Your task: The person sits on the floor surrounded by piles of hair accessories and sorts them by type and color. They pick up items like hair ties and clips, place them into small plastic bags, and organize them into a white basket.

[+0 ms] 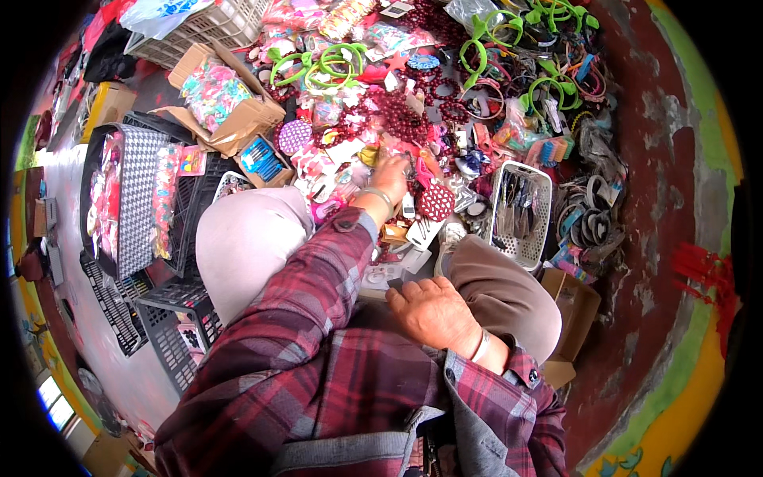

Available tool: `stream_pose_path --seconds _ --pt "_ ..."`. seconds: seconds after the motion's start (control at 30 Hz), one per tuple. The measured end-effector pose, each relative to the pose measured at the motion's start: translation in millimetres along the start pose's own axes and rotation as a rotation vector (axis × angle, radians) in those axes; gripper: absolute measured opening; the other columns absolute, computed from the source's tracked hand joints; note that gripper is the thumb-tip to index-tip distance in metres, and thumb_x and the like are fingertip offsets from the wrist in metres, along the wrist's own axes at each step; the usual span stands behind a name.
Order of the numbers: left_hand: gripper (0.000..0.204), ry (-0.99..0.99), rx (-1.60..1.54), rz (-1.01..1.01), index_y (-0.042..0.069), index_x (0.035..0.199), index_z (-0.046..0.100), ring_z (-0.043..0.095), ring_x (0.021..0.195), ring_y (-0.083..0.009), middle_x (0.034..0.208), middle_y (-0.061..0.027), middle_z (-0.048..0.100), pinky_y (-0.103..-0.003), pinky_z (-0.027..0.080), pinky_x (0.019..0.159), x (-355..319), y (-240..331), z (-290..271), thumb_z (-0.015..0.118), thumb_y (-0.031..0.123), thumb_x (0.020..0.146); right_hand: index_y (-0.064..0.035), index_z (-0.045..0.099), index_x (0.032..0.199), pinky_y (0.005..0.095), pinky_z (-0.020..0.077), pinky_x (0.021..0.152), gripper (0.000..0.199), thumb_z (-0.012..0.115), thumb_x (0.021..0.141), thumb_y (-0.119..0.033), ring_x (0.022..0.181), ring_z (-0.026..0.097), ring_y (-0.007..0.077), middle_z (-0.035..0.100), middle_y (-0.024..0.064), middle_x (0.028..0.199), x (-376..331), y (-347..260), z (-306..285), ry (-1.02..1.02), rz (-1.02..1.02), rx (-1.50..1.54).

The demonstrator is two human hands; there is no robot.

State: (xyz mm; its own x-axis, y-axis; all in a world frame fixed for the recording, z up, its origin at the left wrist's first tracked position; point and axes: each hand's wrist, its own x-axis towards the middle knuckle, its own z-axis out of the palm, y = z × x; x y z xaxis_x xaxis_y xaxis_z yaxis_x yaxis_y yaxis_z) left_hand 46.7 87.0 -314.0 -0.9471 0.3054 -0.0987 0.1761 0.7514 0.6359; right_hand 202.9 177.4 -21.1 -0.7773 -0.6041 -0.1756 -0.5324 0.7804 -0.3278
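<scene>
Grip of the left hand (389, 179) sits left of the white basket (548, 199), fingers down among a loose heap of trinkets (326, 114); whether they are spread or closed on something, I cannot tell. Left of the basket and nearer the body, the right hand (435, 314) is curled, its palm hidden, so its hold cannot be told either.

Judging by how things lie, the work is only partly done: slim dark items (518, 205) are in the basket and packets (213, 94) fill a cardboard box well to its left, but much lies loose, including green headbands (478, 28) beyond the basket.

The heap lies under and around the left grip, red bead strands (404, 115) just beyond the fingers, a red dotted round piece (436, 203) near it, toward the basket.
</scene>
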Motion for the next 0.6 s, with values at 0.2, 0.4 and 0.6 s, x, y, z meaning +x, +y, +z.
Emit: stream_pose_path --seconds 0.2,0.4,0.6 --pt "0.062 -0.084 -0.075 -0.06 0.011 0.131 0.039 0.016 0.133 -0.0309 0.137 -0.0138 0.036 -0.037 0.016 0.109 6 -17 -6 0.056 0.007 0.072 -0.0123 0.061 0.091 0.0309 0.0418 0.064 0.019 0.057 0.075 -0.021 0.068 0.054 0.0181 0.052 0.0014 0.071 -1 5 -1 -0.036 0.038 -0.004" --pt "0.045 -0.464 0.242 0.077 0.013 0.116 0.056 0.036 0.12 -0.0304 0.122 -0.0143 0.047 -0.036 0.026 0.104 16 -5 -14 0.055 0.009 0.071 -0.0123 0.061 0.091 0.0303 0.0418 0.065 0.019 0.058 0.075 -0.022 0.068 0.055 0.0181 0.052 0.0016 0.072 -2 6 -2 -0.03 0.065 0.002" --pt "0.036 -0.321 0.301 -0.332 0.007 0.112 0.059 0.038 0.12 -0.0287 0.124 -0.0135 0.047 -0.035 0.031 0.102 10 -43 -8 0.05 0.012 0.077 -0.0124 0.06 0.088 0.0305 0.0405 0.062 0.017 0.058 0.074 -0.021 0.066 0.053 0.0177 0.05 0.0009 0.069 -4 2 -3 -0.019 0.06 0.008"
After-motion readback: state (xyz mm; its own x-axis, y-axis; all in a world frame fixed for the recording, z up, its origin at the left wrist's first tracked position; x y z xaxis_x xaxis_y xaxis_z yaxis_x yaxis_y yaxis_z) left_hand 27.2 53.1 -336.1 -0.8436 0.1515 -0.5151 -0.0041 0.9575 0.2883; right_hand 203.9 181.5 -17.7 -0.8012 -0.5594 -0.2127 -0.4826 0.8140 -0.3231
